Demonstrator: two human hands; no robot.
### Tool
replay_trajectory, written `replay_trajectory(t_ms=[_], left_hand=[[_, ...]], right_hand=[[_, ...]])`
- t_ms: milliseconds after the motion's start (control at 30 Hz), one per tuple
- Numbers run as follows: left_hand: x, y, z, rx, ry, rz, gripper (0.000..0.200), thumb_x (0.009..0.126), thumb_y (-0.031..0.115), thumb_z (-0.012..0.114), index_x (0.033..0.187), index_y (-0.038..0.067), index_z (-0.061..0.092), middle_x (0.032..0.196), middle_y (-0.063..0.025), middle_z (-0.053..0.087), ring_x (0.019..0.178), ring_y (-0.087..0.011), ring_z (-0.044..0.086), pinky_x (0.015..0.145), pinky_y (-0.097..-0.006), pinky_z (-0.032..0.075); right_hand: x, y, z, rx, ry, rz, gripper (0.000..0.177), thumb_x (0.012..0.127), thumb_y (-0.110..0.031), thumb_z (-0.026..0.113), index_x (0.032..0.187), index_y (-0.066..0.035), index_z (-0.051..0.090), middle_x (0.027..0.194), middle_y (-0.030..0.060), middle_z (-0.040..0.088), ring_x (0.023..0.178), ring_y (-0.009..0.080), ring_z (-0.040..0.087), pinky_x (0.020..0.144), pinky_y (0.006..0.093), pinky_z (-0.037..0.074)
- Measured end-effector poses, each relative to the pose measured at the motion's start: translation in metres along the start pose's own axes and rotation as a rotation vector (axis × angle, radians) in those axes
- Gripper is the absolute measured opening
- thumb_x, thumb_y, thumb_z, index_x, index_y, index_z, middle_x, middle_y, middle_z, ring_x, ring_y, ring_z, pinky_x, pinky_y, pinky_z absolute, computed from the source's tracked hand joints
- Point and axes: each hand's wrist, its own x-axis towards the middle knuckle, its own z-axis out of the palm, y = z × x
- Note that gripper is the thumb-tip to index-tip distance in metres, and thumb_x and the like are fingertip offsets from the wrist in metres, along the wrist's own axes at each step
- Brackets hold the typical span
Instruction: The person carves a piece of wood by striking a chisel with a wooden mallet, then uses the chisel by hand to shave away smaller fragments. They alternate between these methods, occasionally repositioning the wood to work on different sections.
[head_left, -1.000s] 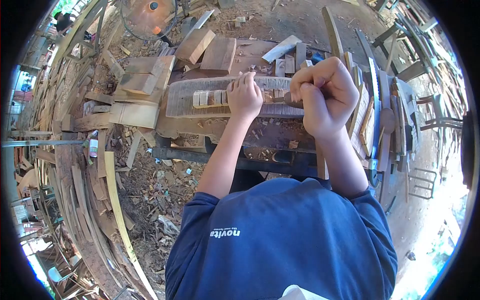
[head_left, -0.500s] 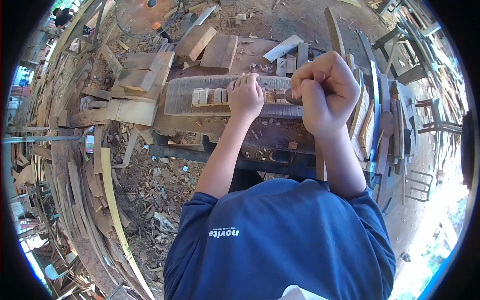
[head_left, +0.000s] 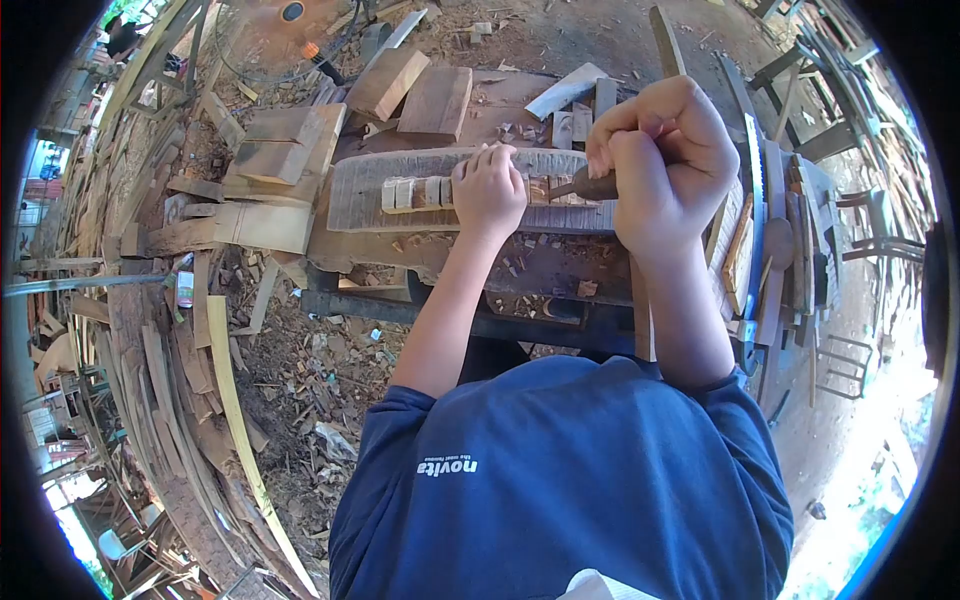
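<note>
My left hand [head_left: 489,194] lies over a notched wooden strip [head_left: 403,195], fingers bent across it and holding it against a thick grey plank [head_left: 357,205]. Pale blocks stand out along the strip on the left of that hand, and reddish cut wood shows on its right. In my right hand [head_left: 672,165] is a chisel [head_left: 597,188], its dark handle inside the closed fingers. Its narrow shaft points left, with the tip close over the strip's right part.
Thick wood blocks [head_left: 436,104] lie beyond the plank, with more boards [head_left: 284,145] at the left. A toothed saw blade [head_left: 754,180] stands among boards on the right. Wood chips [head_left: 330,370] cover the ground, and long offcuts [head_left: 233,400] line the left.
My right hand has moved a little right and away from my left hand, drawing the chisel back along the strip. My left hand stays on the strip.
</note>
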Motion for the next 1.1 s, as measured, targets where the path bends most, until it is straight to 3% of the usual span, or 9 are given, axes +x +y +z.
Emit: replay_trajectory(t_ms=[367, 433, 567, 633, 967, 1100], left_hand=[[0.0, 0.001, -0.002, 0.002, -0.031, -0.017, 0.025, 0.091, 0.015, 0.051, 0.113, 0.013, 0.062, 0.115, -0.0085, 0.068, 0.121, -0.0256, 0.058, 0.101, -0.0429, 0.037], [0.0, 0.001, -0.002, -0.002, -0.019, -0.01, 0.024, 0.091, 0.015, 0.051, 0.113, 0.013, 0.062, 0.114, -0.0084, 0.068, 0.12, -0.0257, 0.059, 0.101, -0.0429, 0.038], [-0.001, 0.0, -0.001, 0.002, -0.008, -0.008, 0.024, 0.091, 0.015, 0.051, 0.113, 0.013, 0.062, 0.114, -0.0086, 0.068, 0.119, -0.0259, 0.059, 0.101, -0.0428, 0.037], [-0.001, 0.0, -0.002, -0.002, -0.019, -0.015, 0.024, 0.091, 0.015, 0.052, 0.113, 0.013, 0.062, 0.114, -0.0087, 0.068, 0.119, -0.0261, 0.059, 0.102, -0.0426, 0.037], [-0.001, -0.002, 0.003, 0.032, 0.031, 0.041, 0.021, 0.089, 0.015, 0.054, 0.107, 0.01, 0.063, 0.112, -0.0089, 0.069, 0.116, -0.0273, 0.061, 0.099, -0.0445, 0.038], [-0.001, -0.002, 0.003, -0.012, -0.004, 0.005, 0.021, 0.091, 0.017, 0.053, 0.109, 0.011, 0.063, 0.112, -0.009, 0.068, 0.117, -0.027, 0.06, 0.1, -0.0441, 0.038]], right_hand=[[-0.004, 0.001, -0.001, 0.015, 0.008, -0.021, 0.014, 0.075, 0.014, 0.043, 0.078, 0.001, 0.045, 0.064, 0.0132, 0.06, 0.052, 0.0097, 0.05, 0.051, 0.0233, 0.044], [-0.005, 0.002, 0.0, 0.079, 0.07, 0.029, 0.01, 0.076, 0.011, 0.047, 0.076, 0.002, 0.051, 0.07, 0.0023, 0.053, 0.062, 0.0034, 0.046, 0.055, 0.0184, 0.039], [-0.006, 0.002, 0.001, 0.064, 0.059, 0.024, 0.01, 0.076, 0.011, 0.047, 0.076, 0.002, 0.051, 0.069, 0.0027, 0.054, 0.063, 0.0037, 0.047, 0.056, 0.0187, 0.04], [-0.004, 0.002, 0.002, -0.024, 0.005, -0.016, 0.014, 0.075, 0.014, 0.042, 0.079, 0.001, 0.046, 0.064, 0.0128, 0.059, 0.052, 0.0099, 0.051, 0.051, 0.0239, 0.045], [-0.005, 0.01, 0.011, -0.154, -0.047, -0.049, 0.015, 0.076, 0.014, 0.041, 0.079, 0.001, 0.047, 0.063, 0.0082, 0.056, 0.054, 0.0096, 0.052, 0.054, 0.0238, 0.044], [-0.006, 0.013, -0.01, -0.021, 0.082, 0.03, 0.012, 0.077, 0.011, 0.041, 0.078, 0.0, 0.045, 0.064, 0.0093, 0.055, 0.054, 0.0118, 0.049, 0.053, 0.0284, 0.045]])
